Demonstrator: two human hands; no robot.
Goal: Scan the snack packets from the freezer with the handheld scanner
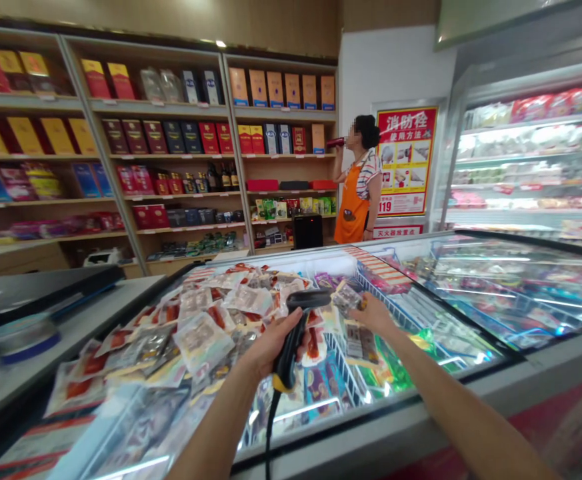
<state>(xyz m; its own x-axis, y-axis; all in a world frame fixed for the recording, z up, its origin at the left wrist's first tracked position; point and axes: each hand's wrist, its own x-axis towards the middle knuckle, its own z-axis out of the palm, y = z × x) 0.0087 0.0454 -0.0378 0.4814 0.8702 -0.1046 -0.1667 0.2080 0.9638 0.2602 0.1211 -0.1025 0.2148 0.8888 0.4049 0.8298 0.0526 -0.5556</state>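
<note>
My left hand [273,340] is wrapped round the grip of a black and yellow barcode scanner [291,347], whose head points right over the freezer. Its cord hangs down toward the bottom of the view. In my right hand [375,315] a small clear food packet [347,299] is pinched, just in front of the scanner head. Below that packet lie more dark packets [361,341]. To the left, a heap of vacuum-sealed food packets [205,340] with brown and reddish contents covers the freezer's glass top.
A glass-topped chest freezer [471,373] with wire baskets spans the front. At left is a counter [141,293] with a roll of tape [23,337]. Behind, a person in an orange apron [353,200] drinks beside shelves of boxes [171,137]. A lit refrigerated display [531,160] stands right.
</note>
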